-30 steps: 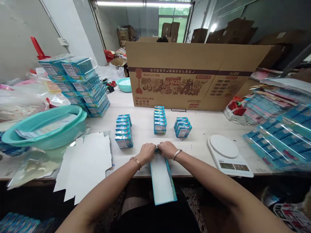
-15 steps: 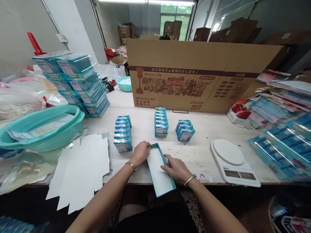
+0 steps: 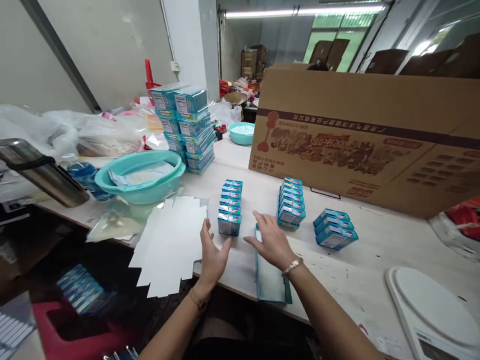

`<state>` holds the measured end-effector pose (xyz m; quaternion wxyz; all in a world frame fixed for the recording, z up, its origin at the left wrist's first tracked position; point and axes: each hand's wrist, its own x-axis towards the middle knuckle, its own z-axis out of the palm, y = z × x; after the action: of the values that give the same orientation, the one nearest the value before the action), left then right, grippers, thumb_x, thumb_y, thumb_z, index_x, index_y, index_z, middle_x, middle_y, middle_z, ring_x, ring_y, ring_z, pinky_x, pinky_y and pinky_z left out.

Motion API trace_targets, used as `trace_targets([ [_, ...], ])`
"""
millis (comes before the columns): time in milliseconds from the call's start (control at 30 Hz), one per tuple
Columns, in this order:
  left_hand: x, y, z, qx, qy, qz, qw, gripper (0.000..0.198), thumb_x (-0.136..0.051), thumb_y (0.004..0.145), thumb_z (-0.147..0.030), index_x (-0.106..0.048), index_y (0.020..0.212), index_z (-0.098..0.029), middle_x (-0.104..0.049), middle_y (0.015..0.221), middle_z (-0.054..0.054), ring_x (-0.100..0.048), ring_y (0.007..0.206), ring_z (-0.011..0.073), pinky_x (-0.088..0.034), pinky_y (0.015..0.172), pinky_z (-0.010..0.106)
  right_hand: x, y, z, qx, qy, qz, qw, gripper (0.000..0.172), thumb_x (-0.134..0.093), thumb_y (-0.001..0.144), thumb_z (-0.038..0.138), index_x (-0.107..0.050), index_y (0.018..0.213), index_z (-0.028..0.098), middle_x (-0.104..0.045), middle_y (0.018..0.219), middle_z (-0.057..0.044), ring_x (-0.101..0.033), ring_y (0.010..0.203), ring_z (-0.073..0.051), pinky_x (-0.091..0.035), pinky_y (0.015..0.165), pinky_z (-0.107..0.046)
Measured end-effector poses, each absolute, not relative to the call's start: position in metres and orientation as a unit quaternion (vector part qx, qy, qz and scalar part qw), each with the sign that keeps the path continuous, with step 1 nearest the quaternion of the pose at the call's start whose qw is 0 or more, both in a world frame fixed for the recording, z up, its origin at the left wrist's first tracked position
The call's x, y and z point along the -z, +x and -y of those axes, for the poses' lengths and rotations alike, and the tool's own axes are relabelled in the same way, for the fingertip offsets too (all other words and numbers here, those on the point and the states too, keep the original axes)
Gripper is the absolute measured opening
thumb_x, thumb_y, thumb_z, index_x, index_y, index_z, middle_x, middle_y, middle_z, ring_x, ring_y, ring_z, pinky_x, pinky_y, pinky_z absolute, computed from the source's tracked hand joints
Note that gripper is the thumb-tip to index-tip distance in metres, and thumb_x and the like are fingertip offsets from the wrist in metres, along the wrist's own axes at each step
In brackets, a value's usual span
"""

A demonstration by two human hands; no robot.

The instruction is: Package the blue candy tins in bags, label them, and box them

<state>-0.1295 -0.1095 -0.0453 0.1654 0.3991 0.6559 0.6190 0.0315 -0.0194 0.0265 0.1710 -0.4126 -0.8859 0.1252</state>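
My left hand (image 3: 214,254) is open in the air just in front of a row of small blue boxes (image 3: 229,226), thumb and fingers apart, nothing in it. Over the far end of a shallow blue tray box (image 3: 270,280) hovers my right hand (image 3: 273,241), also open and holding nothing. The tray box has a white inside and lies at the table's front edge; my right hand hides part of it. A second row of blue boxes (image 3: 291,214) stands beyond that hand, and a shorter group (image 3: 335,239) sits farther right.
Flat white card blanks (image 3: 165,250) lie at left, overhanging the edge. Behind them are teal basins (image 3: 144,187) and stacked wrapped blue packs (image 3: 187,131). A large carton (image 3: 337,120) stands across the back. A white scale (image 3: 437,305) is at right, a steel flask (image 3: 48,175) far left.
Both hands have let go of the tray box, which now lies on the table. My left hand has moved toward the left row of boxes. The view has swung left.
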Motion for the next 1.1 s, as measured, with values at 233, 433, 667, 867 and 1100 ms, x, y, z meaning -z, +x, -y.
trace_targets([
  [233,0.062,-0.175,0.051,-0.572,0.44,-0.628,0.292,0.113,-0.071,0.06,-0.009,-0.011,0.155,-0.011,-0.017,0.163,0.021,-0.016,0.151,0.0349,-0.013,0.123,0.051,-0.03,-0.064,-0.024,-0.089,-0.333,0.938,-0.026,0.111,-0.075,0.071,0.041,-0.012,0.156,0.006,-0.006,0.163,-0.024,-0.001,0.151,-0.038,-0.008,0.119,-0.059],
  [433,0.078,-0.169,0.057,-0.601,0.446,-0.557,0.361,0.091,-0.059,0.068,-0.006,-0.028,0.153,-0.018,-0.038,0.157,0.013,-0.038,0.143,0.0284,-0.027,0.12,0.047,-0.029,-0.053,-0.008,-0.032,-0.298,0.954,-0.018,0.097,-0.068,0.075,0.037,-0.022,0.155,0.005,-0.025,0.156,-0.029,-0.018,0.146,-0.044,-0.017,0.117,-0.059],
  [667,0.068,-0.159,0.068,-0.595,0.333,-0.625,0.38,0.095,-0.06,0.067,-0.007,-0.018,0.153,-0.008,-0.028,0.159,0.024,-0.028,0.147,0.0336,-0.023,0.121,0.048,-0.043,-0.073,-0.029,-0.093,-0.287,0.952,-0.049,0.114,-0.081,0.058,0.035,-0.023,0.156,0.022,-0.037,0.139,-0.022,-0.036,0.124,-0.043,-0.05,0.087,-0.05],
  [867,0.069,-0.087,0.162,-0.599,0.381,-0.641,0.291,0.096,-0.065,0.082,-0.027,-0.003,0.155,-0.023,-0.019,0.163,0.018,-0.021,0.15,0.0336,-0.025,0.119,0.054,-0.066,-0.008,-0.01,-0.102,-0.282,0.951,0.07,0.09,-0.078,0.066,0.035,-0.04,0.147,0.027,-0.037,0.134,-0.017,-0.036,0.122,-0.038,-0.046,0.092,-0.051],
  [1100,0.083,-0.027,0.177,-0.455,0.612,-0.602,0.238,0.123,-0.07,0.072,-0.009,0.02,0.154,-0.027,0.003,0.166,0.018,-0.005,0.151,0.0371,-0.025,0.118,0.06,-0.081,0.096,0.033,-0.049,-0.363,0.923,0.119,0.083,-0.074,0.066,0.025,-0.044,0.144,0.025,-0.033,0.138,-0.017,-0.032,0.129,-0.04,-0.036,0.104,-0.055],
])
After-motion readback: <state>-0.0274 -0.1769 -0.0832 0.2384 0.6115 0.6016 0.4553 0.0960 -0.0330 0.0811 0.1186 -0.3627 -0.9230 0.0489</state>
